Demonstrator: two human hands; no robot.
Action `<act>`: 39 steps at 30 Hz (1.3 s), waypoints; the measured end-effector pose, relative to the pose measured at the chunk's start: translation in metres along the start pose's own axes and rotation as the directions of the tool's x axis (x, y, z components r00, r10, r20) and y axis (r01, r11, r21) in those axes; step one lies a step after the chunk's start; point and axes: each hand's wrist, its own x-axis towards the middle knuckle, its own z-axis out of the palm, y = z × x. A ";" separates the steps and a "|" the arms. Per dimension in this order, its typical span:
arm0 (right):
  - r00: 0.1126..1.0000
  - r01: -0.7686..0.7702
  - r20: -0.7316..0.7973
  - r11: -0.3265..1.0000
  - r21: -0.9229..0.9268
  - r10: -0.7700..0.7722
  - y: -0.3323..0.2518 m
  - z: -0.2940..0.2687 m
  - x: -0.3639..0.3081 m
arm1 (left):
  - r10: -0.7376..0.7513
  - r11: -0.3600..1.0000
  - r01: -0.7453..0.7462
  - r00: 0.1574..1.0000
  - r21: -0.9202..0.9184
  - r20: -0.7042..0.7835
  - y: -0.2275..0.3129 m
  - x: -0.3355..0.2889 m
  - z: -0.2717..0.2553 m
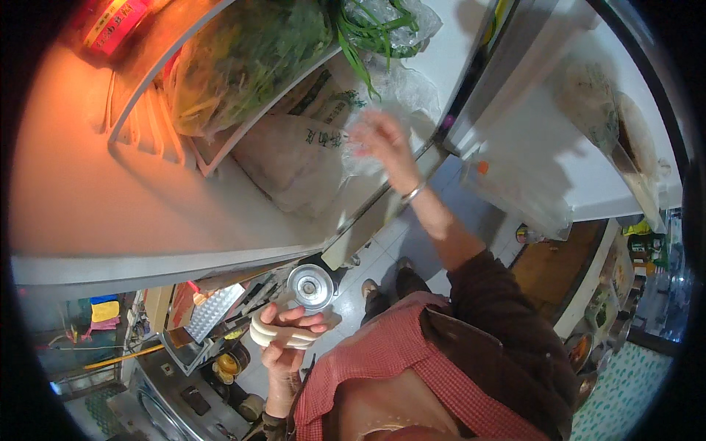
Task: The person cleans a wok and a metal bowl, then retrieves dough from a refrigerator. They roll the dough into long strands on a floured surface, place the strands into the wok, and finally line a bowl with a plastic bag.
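My left hand is closed around smooth white, thick, curved pieces whose kind I cannot make out. It is held low, away from the open fridge. My right hand, a bangle on its wrist, reaches into the fridge. Its fingers are blurred in front of a clear plastic bag, and whether they grip it cannot be told. Beside that hand lies a pale printed plastic bag with contents that hardly show. Green stalks hang down just above the hand.
A bag of leafy greens rests on the fridge's wire rack. At upper left stands a red-labelled jar. The open fridge door holds bags in its shelf. Below are a round metal pot and a counter.
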 end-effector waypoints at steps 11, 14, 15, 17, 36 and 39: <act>0.888 -0.315 -0.411 0.923 -0.221 0.204 0.000 -0.104 0.079 | -0.014 0.997 0.018 0.999 0.068 -0.051 0.002 -0.006 -0.009; 0.885 -0.051 -0.379 0.755 -0.653 -0.269 0.006 -0.107 -0.028 | 0.013 0.993 -0.004 0.997 0.115 -0.082 0.003 -0.011 -0.007; 0.787 0.028 -0.322 0.551 -0.834 -0.527 0.001 -0.125 -0.069 | 0.006 0.991 0.000 0.999 0.136 -0.044 0.003 -0.011 -0.008; 0.565 -0.058 -0.114 0.099 -0.993 -0.817 -0.006 -0.197 -0.145 | -0.016 0.987 0.012 1.000 0.163 0.022 0.003 0.000 -0.014; 0.911 -0.403 -0.366 -0.587 -0.702 -0.188 -0.041 -0.248 -0.272 | 0.065 0.993 -0.072 0.995 -0.089 -0.075 0.029 -0.097 -0.036; 0.901 -0.185 -0.403 -0.702 -0.688 0.158 -0.011 -0.112 -0.262 | 0.149 0.986 -0.159 0.978 -0.056 -0.148 0.044 -0.149 -0.045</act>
